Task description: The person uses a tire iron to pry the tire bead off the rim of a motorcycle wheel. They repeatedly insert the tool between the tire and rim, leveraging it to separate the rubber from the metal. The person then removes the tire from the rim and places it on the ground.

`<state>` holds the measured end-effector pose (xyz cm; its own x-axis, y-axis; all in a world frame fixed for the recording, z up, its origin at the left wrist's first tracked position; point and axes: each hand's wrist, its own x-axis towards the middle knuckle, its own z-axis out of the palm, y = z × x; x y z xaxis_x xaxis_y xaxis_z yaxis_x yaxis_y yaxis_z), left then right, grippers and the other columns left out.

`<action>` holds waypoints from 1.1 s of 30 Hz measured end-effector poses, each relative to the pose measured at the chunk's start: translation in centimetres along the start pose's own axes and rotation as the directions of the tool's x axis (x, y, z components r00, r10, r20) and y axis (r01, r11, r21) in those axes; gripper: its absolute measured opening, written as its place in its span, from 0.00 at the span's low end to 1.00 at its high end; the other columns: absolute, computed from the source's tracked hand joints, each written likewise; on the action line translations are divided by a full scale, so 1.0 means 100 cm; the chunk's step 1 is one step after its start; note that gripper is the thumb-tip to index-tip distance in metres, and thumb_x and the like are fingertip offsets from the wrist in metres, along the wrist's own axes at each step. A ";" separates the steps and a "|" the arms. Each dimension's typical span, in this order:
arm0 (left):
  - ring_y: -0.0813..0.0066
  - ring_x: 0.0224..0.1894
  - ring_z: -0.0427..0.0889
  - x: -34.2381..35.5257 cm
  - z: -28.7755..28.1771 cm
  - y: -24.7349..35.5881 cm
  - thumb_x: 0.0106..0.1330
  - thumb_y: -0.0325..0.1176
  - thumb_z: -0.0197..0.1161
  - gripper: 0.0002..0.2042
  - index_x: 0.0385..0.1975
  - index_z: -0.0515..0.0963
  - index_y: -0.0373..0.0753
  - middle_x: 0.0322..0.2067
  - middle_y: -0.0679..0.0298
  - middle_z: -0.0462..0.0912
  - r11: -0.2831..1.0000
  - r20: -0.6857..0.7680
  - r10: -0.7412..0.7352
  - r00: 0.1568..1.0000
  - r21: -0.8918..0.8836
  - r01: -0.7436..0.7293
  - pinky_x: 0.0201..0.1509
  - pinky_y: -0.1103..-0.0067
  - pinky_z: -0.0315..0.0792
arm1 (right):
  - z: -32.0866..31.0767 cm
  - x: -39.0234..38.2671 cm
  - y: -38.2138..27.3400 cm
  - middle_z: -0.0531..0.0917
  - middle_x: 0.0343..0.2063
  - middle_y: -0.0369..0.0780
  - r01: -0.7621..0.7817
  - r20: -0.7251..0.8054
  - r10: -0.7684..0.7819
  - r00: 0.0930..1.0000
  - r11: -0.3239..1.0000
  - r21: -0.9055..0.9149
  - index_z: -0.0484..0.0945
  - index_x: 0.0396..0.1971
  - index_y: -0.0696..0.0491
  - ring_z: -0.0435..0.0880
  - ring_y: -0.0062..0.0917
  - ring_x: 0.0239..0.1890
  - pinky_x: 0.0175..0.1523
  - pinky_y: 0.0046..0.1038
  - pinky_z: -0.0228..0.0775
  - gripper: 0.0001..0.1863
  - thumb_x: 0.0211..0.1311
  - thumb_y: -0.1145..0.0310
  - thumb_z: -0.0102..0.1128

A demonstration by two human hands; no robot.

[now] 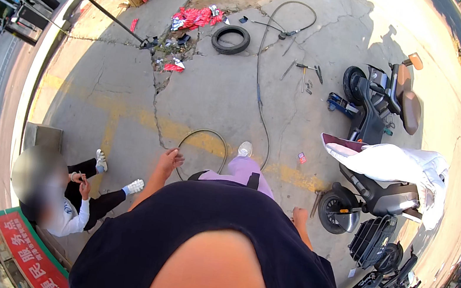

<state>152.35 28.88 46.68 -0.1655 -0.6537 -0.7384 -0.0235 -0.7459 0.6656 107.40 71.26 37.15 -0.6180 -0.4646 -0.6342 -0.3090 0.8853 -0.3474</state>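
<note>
My left hand (169,160) hangs out in front of my left hip, above the pavement. Its fingers are loosely bent and a little apart, and I see nothing held in them. Nearest to it is a loop of dark hose (206,131) on the ground. At my right side, my right hand (300,215) is low and mostly hidden by its own wrist and forearm; its fingers cannot be made out. Closest to that hand is the front wheel (338,209) of a dark scooter draped with a white cover (396,169). My feet stand on cracked concrete, one white shoe (246,149) showing.
Ahead lie a black tyre (230,40), red-and-white wrapping (197,18) and several hand tools (307,69). A dark scooter (372,114) lies on its side, by a blue jack (342,105). A seated person (69,203) is at left. More scooters (376,285) stand behind right.
</note>
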 end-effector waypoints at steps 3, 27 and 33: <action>0.61 0.43 0.81 0.016 -0.019 -0.010 0.70 0.35 0.52 0.16 0.53 0.69 0.34 0.39 0.53 0.78 0.905 -0.177 -0.322 0.930 0.230 0.357 0.47 0.68 0.77 | -0.046 0.101 -0.084 0.77 0.14 0.44 -0.202 -0.071 0.265 0.962 0.858 0.473 0.78 0.31 0.65 0.79 0.31 0.13 0.15 0.31 0.71 0.17 0.59 0.64 0.52; 0.67 0.36 0.82 0.592 0.522 0.589 0.68 0.35 0.53 0.15 0.51 0.70 0.34 0.38 0.56 0.79 0.905 0.363 0.098 0.926 0.355 -0.235 0.39 0.72 0.79 | -0.163 0.409 -0.361 0.80 0.24 0.54 -0.556 0.175 0.644 0.745 0.455 0.696 0.74 0.34 0.68 0.84 0.39 0.19 0.19 0.35 0.74 0.16 0.59 0.67 0.54; 0.66 0.39 0.80 0.657 0.631 0.585 0.67 0.36 0.55 0.16 0.51 0.71 0.34 0.37 0.58 0.78 0.861 0.310 -0.106 0.945 0.504 -0.068 0.40 0.71 0.78 | -0.244 0.580 -0.401 0.80 0.23 0.49 -0.503 0.187 0.652 0.735 0.338 0.795 0.77 0.32 0.64 0.81 0.35 0.16 0.18 0.31 0.73 0.18 0.63 0.61 0.51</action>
<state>77.84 -49.66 43.93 -0.4594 -0.4987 -0.7350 -0.5055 -0.5336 0.6780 66.30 9.25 31.13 -0.5201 0.2322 -0.8219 0.7812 0.5183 -0.3480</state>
